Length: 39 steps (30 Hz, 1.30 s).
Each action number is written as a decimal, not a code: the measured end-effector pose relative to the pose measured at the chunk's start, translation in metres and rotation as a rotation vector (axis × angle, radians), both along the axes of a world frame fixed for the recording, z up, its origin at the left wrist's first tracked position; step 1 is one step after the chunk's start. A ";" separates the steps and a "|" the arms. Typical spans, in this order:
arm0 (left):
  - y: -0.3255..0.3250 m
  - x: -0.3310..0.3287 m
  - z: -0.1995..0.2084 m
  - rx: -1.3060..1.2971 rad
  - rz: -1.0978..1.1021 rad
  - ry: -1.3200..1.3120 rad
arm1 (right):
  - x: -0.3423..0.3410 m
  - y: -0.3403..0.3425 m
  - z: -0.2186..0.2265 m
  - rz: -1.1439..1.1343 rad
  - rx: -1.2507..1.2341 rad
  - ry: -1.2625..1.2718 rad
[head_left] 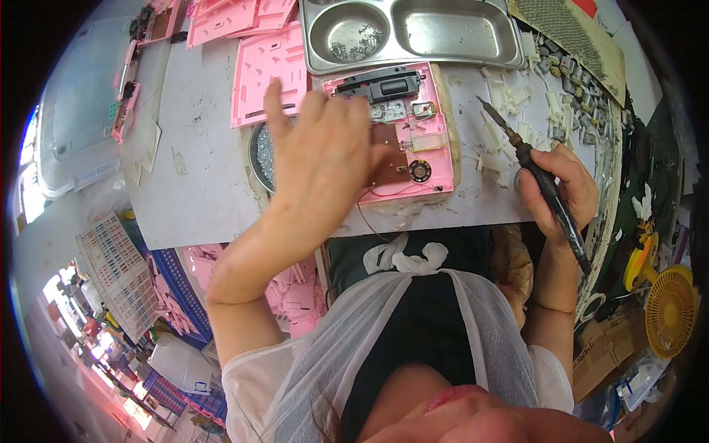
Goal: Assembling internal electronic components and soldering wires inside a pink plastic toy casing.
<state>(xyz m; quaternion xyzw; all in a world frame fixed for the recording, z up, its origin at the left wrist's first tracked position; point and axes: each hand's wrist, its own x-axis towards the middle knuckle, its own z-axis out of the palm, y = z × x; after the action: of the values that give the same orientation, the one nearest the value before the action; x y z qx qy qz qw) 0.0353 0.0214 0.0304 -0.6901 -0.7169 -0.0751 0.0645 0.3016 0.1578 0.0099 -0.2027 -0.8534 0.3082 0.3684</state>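
Observation:
My left hand (317, 151) hovers over the left side of a pink plastic housing (445, 166), its fingers apart and slightly smeared by motion. The thumb reaches over a brown circuit board (388, 177) in the housing; no held object shows. Also in the housing are a black mechanism (384, 86), a small round speaker (419, 171) and thin wires. My right hand (565, 188), at the right, wraps around the black handle of a soldering iron (543, 173). Its metal tip points up and left, apart from the housing.
A steel compartment tray (458, 59) with small metal parts stands behind the housing. A round bowl of screws (264, 155) is partly hidden by my left hand. More pink panels (258, 74) lie behind. White pieces (509, 96) and metal parts spread at right, near a yellow fan (668, 310).

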 end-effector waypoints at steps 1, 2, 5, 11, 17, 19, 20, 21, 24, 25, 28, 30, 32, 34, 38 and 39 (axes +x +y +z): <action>-0.012 -0.014 0.007 -0.127 -0.032 0.046 | -0.001 -0.001 0.001 0.011 -0.017 0.020; -0.019 -0.023 0.010 -0.249 -0.068 0.084 | -0.003 -0.001 0.001 0.018 -0.029 0.033; -0.010 -0.027 0.011 0.008 -0.015 -0.255 | -0.015 -0.008 -0.002 0.010 -0.122 0.113; 0.006 0.004 -0.028 0.148 0.388 -1.369 | -0.073 -0.036 -0.003 -0.020 -0.744 0.238; -0.003 0.009 -0.041 0.191 0.297 -1.466 | -0.110 -0.032 -0.009 0.088 -0.748 0.178; -0.004 0.008 -0.040 0.167 0.272 -1.427 | -0.117 -0.031 -0.008 0.108 -0.762 0.181; -0.004 0.007 -0.038 0.154 0.261 -1.375 | -0.121 -0.031 -0.007 0.111 -0.772 0.188; -0.003 0.006 -0.037 0.140 0.250 -1.323 | -0.123 -0.031 -0.007 0.113 -0.782 0.194; -0.003 0.006 -0.041 0.217 0.234 -1.351 | -0.124 -0.028 -0.006 0.151 -0.806 0.180; -0.004 0.005 -0.041 0.205 0.227 -1.372 | -0.125 -0.028 -0.007 0.156 -0.791 0.188; -0.004 0.000 -0.041 0.150 0.210 -1.433 | -0.126 -0.029 -0.009 0.169 -0.763 0.194; -0.004 -0.003 -0.043 0.092 0.206 -1.468 | -0.126 -0.029 -0.010 0.176 -0.762 0.176; -0.004 -0.005 -0.043 0.079 0.213 -1.521 | -0.125 -0.028 -0.011 0.164 -0.782 0.160; -0.003 -0.006 -0.044 0.084 0.223 -1.546 | -0.125 -0.029 -0.014 0.136 -0.755 0.152; -0.003 -0.007 -0.046 0.127 0.278 -1.580 | -0.123 -0.039 -0.016 0.064 -0.650 0.102; -0.002 -0.008 -0.045 0.137 0.299 -1.600 | -0.121 -0.042 -0.016 0.050 -0.635 0.076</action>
<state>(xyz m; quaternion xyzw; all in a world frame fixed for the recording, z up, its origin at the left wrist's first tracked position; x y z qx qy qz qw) 0.0273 0.0190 -0.0150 -0.3193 -0.6243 -0.5795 -0.4154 0.1802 0.1158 -0.0058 -0.2749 -0.7048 0.5753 0.3109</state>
